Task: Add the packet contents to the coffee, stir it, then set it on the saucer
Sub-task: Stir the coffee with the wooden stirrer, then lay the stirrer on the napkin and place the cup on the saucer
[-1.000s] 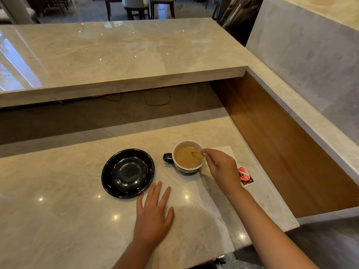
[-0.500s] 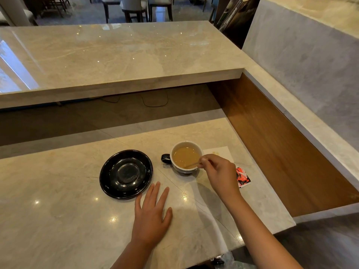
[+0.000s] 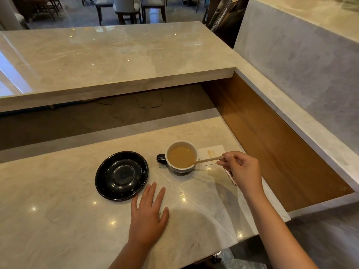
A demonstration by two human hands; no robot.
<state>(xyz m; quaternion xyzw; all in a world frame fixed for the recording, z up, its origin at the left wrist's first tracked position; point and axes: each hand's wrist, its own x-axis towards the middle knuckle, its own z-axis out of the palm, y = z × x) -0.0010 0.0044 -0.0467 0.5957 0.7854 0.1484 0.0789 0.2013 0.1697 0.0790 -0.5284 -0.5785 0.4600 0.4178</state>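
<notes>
A wooden stirrer [image 3: 209,159] is pinched in the fingers of the right hand [image 3: 240,167], its tip dipped in the coffee cup [image 3: 181,157]. The left hand [image 3: 147,216] is laid flat, fingers spread, on the marble counter [image 3: 58,220]. The cup is stood on the counter just right of the empty black saucer [image 3: 121,175].

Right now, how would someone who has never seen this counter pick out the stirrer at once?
Start at the black saucer on the lower marble counter; the coffee cup stands just right of it. The stirrer is the thin wooden stick slanting from the coffee to the right hand, the only stick there.
</notes>
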